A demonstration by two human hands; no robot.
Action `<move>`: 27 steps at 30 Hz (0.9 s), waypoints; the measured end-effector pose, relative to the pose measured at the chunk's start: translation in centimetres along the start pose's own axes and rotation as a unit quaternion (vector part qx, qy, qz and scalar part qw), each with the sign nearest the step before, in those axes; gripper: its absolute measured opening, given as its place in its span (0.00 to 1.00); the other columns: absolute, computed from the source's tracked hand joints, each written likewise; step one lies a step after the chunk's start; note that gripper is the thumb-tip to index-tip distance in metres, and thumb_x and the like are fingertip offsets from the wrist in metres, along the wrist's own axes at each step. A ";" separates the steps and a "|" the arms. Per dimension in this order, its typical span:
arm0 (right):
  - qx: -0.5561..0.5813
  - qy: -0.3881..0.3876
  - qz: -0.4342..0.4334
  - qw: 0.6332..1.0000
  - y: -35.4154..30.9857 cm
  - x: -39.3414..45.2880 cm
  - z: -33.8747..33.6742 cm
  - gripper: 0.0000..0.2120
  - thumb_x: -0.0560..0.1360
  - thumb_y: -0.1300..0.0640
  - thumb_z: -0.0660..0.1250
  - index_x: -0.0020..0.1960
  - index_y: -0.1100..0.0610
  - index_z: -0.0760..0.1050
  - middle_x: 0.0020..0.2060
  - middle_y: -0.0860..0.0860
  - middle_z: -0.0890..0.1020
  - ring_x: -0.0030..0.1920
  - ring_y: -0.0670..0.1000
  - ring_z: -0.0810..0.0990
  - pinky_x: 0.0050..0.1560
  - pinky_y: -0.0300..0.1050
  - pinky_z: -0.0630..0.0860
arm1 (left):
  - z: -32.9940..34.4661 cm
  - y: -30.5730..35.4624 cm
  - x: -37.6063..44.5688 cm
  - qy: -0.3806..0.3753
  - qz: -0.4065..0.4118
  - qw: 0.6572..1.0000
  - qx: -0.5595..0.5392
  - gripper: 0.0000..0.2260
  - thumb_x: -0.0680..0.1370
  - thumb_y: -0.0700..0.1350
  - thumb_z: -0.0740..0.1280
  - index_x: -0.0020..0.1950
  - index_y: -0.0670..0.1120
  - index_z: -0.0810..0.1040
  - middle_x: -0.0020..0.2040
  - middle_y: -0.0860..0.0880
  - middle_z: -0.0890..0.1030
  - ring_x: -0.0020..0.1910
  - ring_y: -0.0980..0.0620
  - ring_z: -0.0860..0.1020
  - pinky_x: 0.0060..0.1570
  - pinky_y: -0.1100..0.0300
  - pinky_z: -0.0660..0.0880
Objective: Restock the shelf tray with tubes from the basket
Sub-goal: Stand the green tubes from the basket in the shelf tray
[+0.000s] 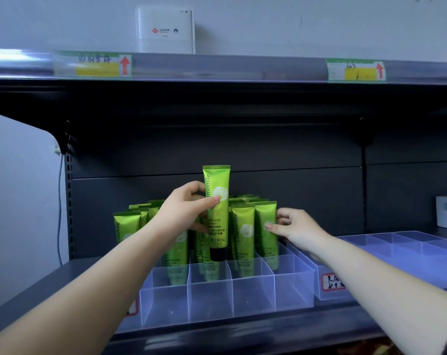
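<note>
tubes (242, 226) green, white flower; tray (253, 290) clear; shelf (63, 278) dark grey

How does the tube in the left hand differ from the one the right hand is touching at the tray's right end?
The held tube is lifted clear above the clear tray, its black cap showing; the right-end tube stands in a tray compartment, its lower part behind the clear wall. The left hand pinches the held tube; the right hand grips the right-end tube. Both are upright green Chamomile tubes.
</note>
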State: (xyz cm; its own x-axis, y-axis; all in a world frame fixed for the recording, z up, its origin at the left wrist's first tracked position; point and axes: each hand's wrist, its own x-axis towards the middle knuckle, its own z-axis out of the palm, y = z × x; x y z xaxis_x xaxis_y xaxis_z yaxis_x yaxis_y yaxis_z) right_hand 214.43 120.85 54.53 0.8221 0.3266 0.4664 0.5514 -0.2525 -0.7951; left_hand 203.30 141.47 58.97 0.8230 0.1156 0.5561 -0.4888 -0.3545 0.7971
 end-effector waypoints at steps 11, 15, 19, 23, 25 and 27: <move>0.013 0.005 0.035 0.999 0.4 0.0 -0.2 0.07 0.73 0.60 0.71 0.49 0.59 0.77 0.45 0.56 0.84 0.48 0.52 0.82 0.57 0.48 0.74 | -0.6 -0.6 -0.4 0.003 -0.014 1.000 -0.004 0.01 0.76 0.41 0.67 0.47 0.45 0.76 0.37 0.49 0.83 0.37 0.55 0.82 0.38 0.51 0.81; -0.010 0.056 0.036 0.998 -0.2 0.4 -0.6 0.12 0.71 0.61 0.72 0.53 0.58 0.76 0.43 0.52 0.82 0.47 0.51 0.79 0.50 0.42 0.72 | -1.5 0.0 -0.9 0.008 -0.004 1.000 -0.001 0.01 0.76 0.41 0.67 0.46 0.45 0.76 0.37 0.50 0.83 0.36 0.55 0.81 0.31 0.58 0.79; -0.045 0.119 0.021 0.992 -1.4 0.6 -1.1 0.15 0.70 0.59 0.73 0.55 0.57 0.74 0.47 0.52 0.79 0.50 0.52 0.78 0.50 0.42 0.70 | -3.7 0.4 -1.8 0.026 -0.003 1.000 0.001 0.01 0.77 0.41 0.67 0.47 0.45 0.77 0.38 0.49 0.84 0.37 0.53 0.82 0.31 0.58 0.79; -0.078 0.159 0.004 0.984 -2.5 0.5 -1.4 0.18 0.70 0.60 0.73 0.57 0.59 0.74 0.48 0.53 0.79 0.49 0.52 0.76 0.47 0.41 0.67 | -6.5 0.7 -3.4 0.058 -0.011 0.998 -0.006 0.01 0.77 0.40 0.67 0.47 0.45 0.77 0.38 0.49 0.83 0.36 0.54 0.82 0.30 0.60 0.78; -0.091 0.158 0.008 0.983 -2.9 0.3 -1.3 0.18 0.70 0.59 0.73 0.58 0.60 0.74 0.48 0.54 0.79 0.49 0.52 0.75 0.47 0.41 0.67 | -8.1 0.5 -4.3 0.072 -0.014 0.997 -0.002 0.02 0.76 0.41 0.67 0.48 0.45 0.77 0.38 0.49 0.83 0.38 0.51 0.81 0.31 0.58 0.78; -0.098 0.146 0.017 0.984 -3.2 0.0 -1.0 0.17 0.71 0.59 0.72 0.58 0.59 0.74 0.48 0.54 0.80 0.48 0.53 0.75 0.47 0.42 0.67 | -9.4 0.3 -5.1 0.081 -0.020 0.997 0.006 0.02 0.76 0.40 0.67 0.48 0.45 0.77 0.39 0.48 0.83 0.39 0.49 0.81 0.34 0.55 0.80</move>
State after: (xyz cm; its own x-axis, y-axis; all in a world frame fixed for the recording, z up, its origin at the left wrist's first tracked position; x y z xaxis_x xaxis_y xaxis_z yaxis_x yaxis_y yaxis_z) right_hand 212.84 120.72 57.45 0.8310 0.0469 0.5542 0.5155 -0.4392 -0.7358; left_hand 196.23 149.50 58.57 0.7836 0.2776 0.5558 -0.4530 -0.3568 0.8170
